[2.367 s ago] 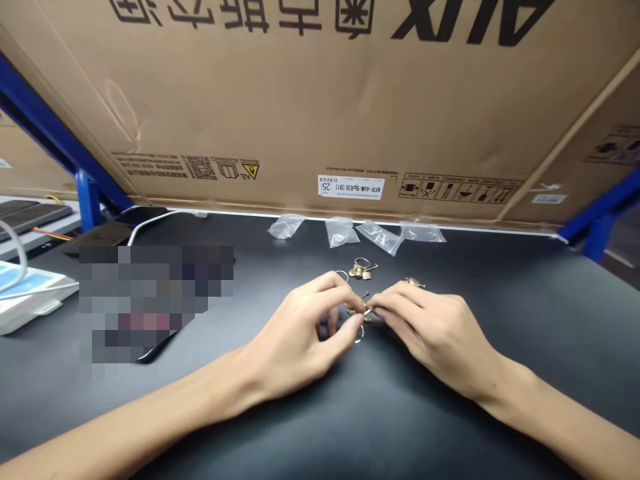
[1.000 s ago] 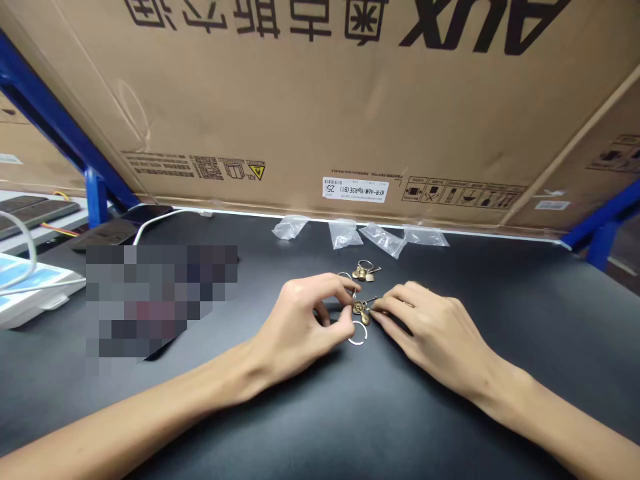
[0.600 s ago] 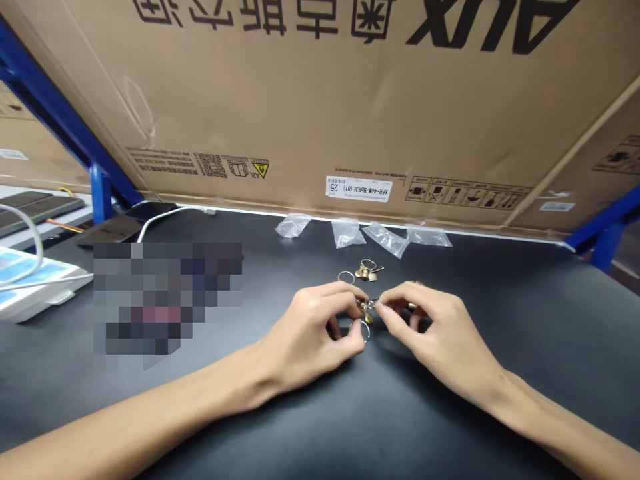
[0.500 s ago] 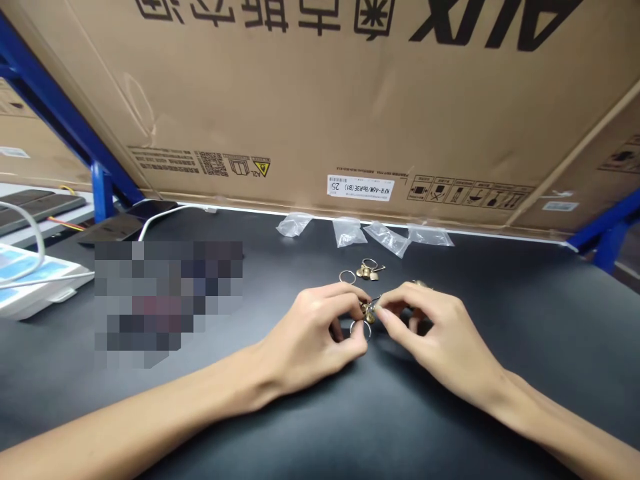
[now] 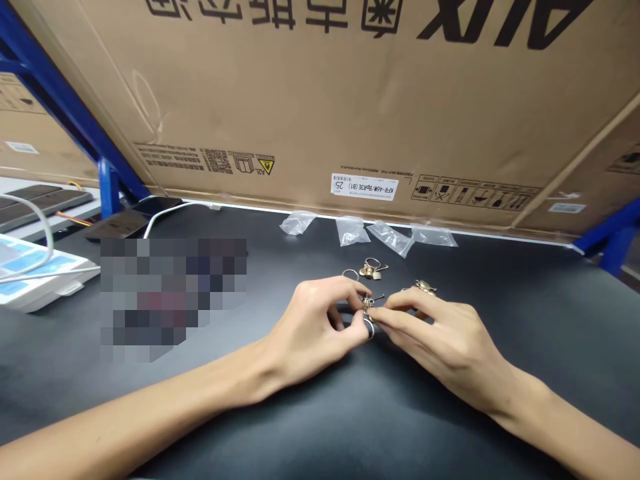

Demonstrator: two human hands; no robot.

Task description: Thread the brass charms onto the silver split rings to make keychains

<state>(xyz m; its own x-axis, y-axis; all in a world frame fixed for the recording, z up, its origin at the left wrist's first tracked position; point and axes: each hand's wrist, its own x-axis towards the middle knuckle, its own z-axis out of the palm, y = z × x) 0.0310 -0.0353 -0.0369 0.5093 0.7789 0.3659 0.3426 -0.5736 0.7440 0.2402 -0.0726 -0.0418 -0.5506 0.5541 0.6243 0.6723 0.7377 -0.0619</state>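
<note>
The left hand (image 5: 310,327) and right hand (image 5: 450,340) each held a closed fingertip grip on a small brass charm (image 5: 369,304), which sat just above the black surface (image 5: 550,347) between them, with a silver split ring (image 5: 369,328) beside the left thumb. More charms (image 5: 373,269) and a loose ring (image 5: 350,273) lay just ahead of the hands, below a row of plastic bags (image 5: 353,231). Such tiny pieces seemed best worked with the fingertips close together and the wrists low, keeping the ring steady and the charm from twisting
</note>
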